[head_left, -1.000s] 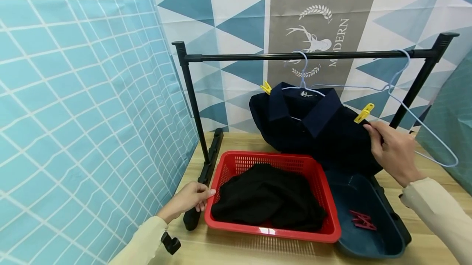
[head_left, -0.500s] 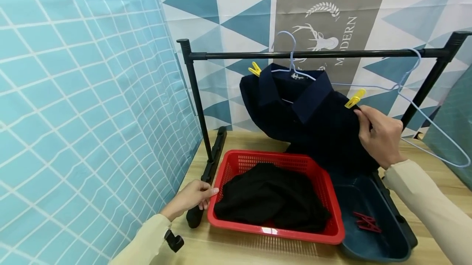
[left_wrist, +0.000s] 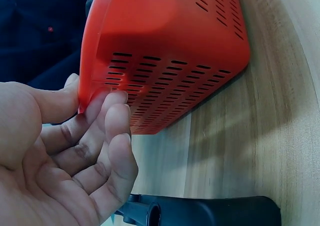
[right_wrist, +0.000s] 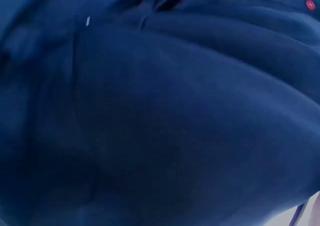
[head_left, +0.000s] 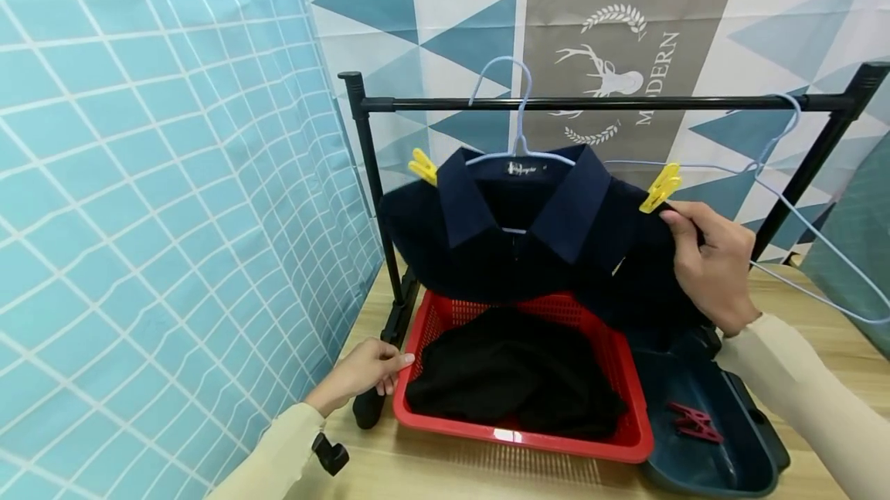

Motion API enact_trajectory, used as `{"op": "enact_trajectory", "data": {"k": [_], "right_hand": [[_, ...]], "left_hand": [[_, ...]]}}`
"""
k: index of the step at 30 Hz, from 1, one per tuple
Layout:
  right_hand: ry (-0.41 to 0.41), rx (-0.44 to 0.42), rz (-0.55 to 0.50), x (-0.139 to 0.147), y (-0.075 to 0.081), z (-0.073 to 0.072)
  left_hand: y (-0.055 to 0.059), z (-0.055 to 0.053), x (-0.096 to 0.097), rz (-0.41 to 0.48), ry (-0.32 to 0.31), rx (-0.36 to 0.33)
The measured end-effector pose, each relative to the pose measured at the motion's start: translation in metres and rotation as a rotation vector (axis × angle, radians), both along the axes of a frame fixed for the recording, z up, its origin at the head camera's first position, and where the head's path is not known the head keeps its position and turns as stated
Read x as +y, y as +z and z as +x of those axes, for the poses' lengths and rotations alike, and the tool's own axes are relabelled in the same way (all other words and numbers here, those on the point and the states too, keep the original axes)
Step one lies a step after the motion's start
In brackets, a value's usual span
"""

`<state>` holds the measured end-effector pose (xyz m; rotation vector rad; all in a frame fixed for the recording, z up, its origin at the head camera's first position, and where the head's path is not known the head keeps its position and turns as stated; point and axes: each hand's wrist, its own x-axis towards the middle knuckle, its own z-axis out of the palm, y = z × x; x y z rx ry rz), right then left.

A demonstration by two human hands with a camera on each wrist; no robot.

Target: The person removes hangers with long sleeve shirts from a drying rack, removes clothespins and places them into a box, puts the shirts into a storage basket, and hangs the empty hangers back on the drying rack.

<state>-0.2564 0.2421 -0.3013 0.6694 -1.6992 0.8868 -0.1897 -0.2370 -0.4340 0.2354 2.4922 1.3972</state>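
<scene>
My right hand (head_left: 712,260) pinches the shoulder of a navy collared shirt (head_left: 514,253), just beside a yellow clothespin (head_left: 660,187). The shirt sits on a light-blue hanger (head_left: 521,152), and another yellow clothespin (head_left: 422,166) clips its other shoulder. The hanger's hook rises above the black rail (head_left: 591,104); whether it bears on the rail I cannot tell. Red buttons dot the shirt (right_wrist: 190,111), which fills the right wrist view. With thumb and fingers, my left hand (head_left: 365,372) pinches the rim of a red basket (head_left: 521,438), also seen in the left wrist view. Dark cloth (head_left: 518,376) lies inside it.
A second light-blue hanger (head_left: 758,168) hangs at the rail's right end. Right of the basket stands a dark blue tub (head_left: 747,477) holding red clothespins (head_left: 695,423). The rack's black foot (head_left: 368,407) lies left of the basket, near a blue gridded wall covering (head_left: 174,214).
The shirt and its hanger have swung left and turned to face me, now overhanging the basket's back edge. My right hand has moved a little left and up. The left hand keeps its grip.
</scene>
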Motion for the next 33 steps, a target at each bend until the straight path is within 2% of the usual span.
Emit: {"op": "enact_trajectory", "data": {"k": [8, 16, 21, 26, 33], "right_hand": [[0.033, -0.283, 0.026, 0.009, -0.015, 0.027], [0.084, -0.482, -0.014, 0.010, -0.023, 0.052], [0.123, -0.521, -0.045, 0.009, -0.030, 0.065], [0.169, -0.556, -0.040, 0.006, -0.046, 0.074], [0.224, -0.643, -0.019, 0.006, -0.076, 0.081]], "left_hand": [[-0.001, 0.000, -0.001, 0.014, 0.009, -0.010], [-0.003, 0.002, -0.002, -0.011, 0.019, 0.001], [-0.001, 0.004, -0.001, 0.018, 0.002, 0.007], [-0.004, 0.002, -0.001, 0.080, -0.017, 0.006], [-0.005, -0.001, 0.000, 0.076, -0.022, -0.075]]}}
